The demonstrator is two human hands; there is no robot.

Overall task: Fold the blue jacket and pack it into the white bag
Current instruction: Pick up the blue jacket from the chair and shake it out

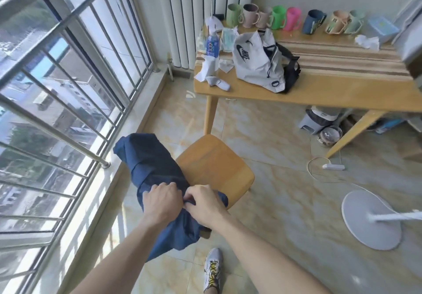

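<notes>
Table [319,92] at back right, wooden, striped cloth on it. Stool [219,168] in front of the person, well apart from the table. Jacket [148,163], blue, bunched, draped over the stool's left edge and hanging off toward the person, not yet a neat fold. Bag [253,60], white with a black logo, slumped on the table's left part, mouth crumpled, black straps beside it. Mugs [278,17] in a row along the table's back edge, bottle [212,44] just left of the bag. Left hand [161,202] and right hand [202,203] close together, both clamped on jacket cloth near its middle. Step looks like gathering or folding. Best done by spreading the cloth flat on the stool seat, keeping edges aligned, folding small enough for the bag mouth.
</notes>
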